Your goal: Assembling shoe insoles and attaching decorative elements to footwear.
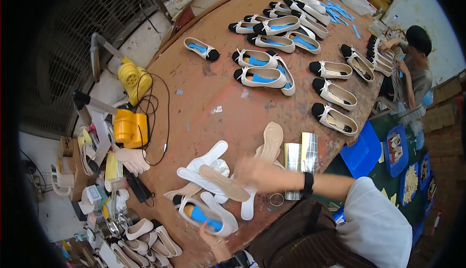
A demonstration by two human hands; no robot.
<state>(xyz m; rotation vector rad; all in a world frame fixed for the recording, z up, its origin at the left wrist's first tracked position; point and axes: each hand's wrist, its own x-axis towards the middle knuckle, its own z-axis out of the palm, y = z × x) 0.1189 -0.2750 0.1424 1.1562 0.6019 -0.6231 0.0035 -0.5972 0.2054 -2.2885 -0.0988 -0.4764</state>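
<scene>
My left hand is closed on the side of a white ballet flat with a dark toe; a blue strip lies inside the shoe. Smeared by motion, my right hand is over a loose pile of insoles, and its fingers cannot be made out. Beside it lies a beige insole on top of white insoles. Another beige insole extends beyond the hand. To its right are two shiny silver sheets, one of them a curved silver sheet.
Several black-toed flats cover the far table. Yellow machines with black cables line the left side, above a glove and pale shoes. Blue bins stand at the right. A co-worker handles shoes at the far right.
</scene>
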